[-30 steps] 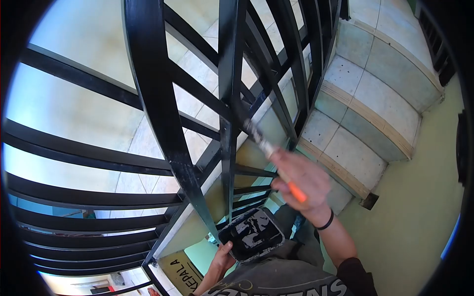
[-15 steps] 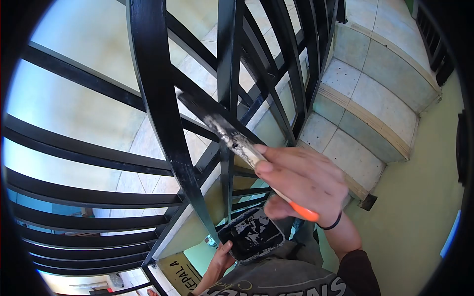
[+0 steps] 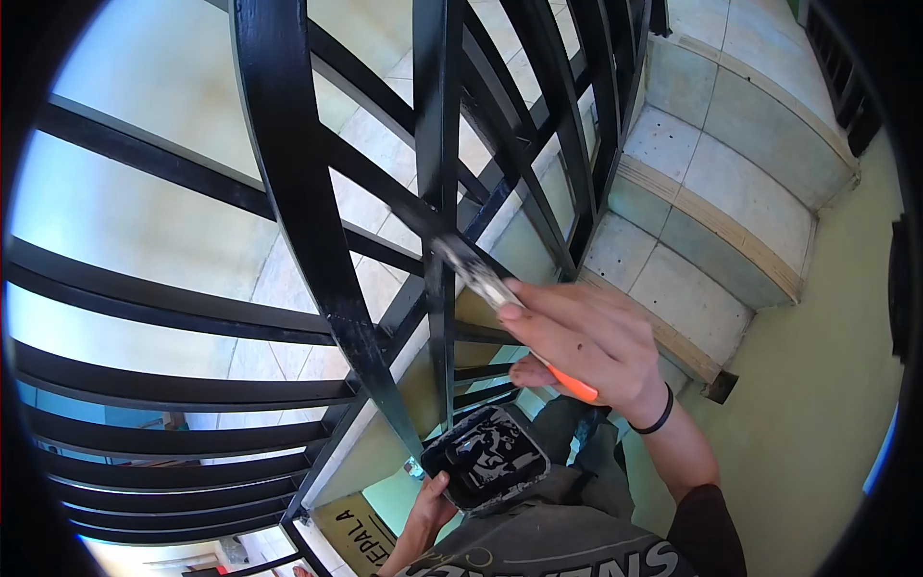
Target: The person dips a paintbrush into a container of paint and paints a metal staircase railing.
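Note:
In my right hand is a paintbrush, its orange handle end showing below the palm. Dark paint coats the bristles and metal band, which are smeared by motion. The bristles lie over a slanting black bar of the metal railing; whether they touch it I cannot tell. Low in front of my body, my left hand grips the rim of a black paint tray, thumb over the edge. Wet black paint and pale smears cover the tray's inside.
Tiled stairs with paint specks climb on the right, beside a pale green wall. Curved black bars fill the left side. A sign with lettering lies below the railing.
My right hand and the paintbrush have shifted slightly left, and the bristles now reach less far up. The tray in my left hand has moved slightly.

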The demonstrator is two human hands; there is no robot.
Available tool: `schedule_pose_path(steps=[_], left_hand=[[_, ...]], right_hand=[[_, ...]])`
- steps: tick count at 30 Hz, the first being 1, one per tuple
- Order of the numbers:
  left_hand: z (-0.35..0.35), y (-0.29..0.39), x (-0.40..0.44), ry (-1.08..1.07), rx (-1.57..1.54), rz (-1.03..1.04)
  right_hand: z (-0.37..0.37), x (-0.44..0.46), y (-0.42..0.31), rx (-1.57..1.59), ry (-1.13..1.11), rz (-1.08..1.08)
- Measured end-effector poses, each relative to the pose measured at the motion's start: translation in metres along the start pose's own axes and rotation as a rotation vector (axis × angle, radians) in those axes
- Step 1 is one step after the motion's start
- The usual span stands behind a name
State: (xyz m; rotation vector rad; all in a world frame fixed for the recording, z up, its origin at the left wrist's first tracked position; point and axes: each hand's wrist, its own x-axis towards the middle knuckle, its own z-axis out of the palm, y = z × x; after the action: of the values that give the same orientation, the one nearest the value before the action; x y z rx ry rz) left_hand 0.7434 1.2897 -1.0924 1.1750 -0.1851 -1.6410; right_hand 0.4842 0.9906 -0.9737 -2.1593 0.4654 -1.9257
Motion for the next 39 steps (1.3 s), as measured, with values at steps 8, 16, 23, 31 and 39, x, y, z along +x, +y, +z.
schedule_pose_path(steps=[8,16,23,31,39], left_hand=[[0.008,0.000,0.005,0.039,0.113,-0.026],[0.006,-0.005,0.018,0.116,0.038,-0.099],[0.013,0.000,0.038,0.147,0.050,-0.109],[0.036,0.016,0.049,0.285,0.123,-0.018],[0.033,0.024,0.044,0.276,0.095,-0.017]], right_hand=[[-0.010,-0.056,0.002,-0.066,-0.031,0.185],[0.020,-0.162,0.021,0.333,0.264,0.989],[0.029,-0.177,0.035,0.800,0.676,1.272],[0.027,-0.216,0.039,0.517,0.634,1.363],[0.018,-0.204,0.043,0.212,0.145,0.822]])
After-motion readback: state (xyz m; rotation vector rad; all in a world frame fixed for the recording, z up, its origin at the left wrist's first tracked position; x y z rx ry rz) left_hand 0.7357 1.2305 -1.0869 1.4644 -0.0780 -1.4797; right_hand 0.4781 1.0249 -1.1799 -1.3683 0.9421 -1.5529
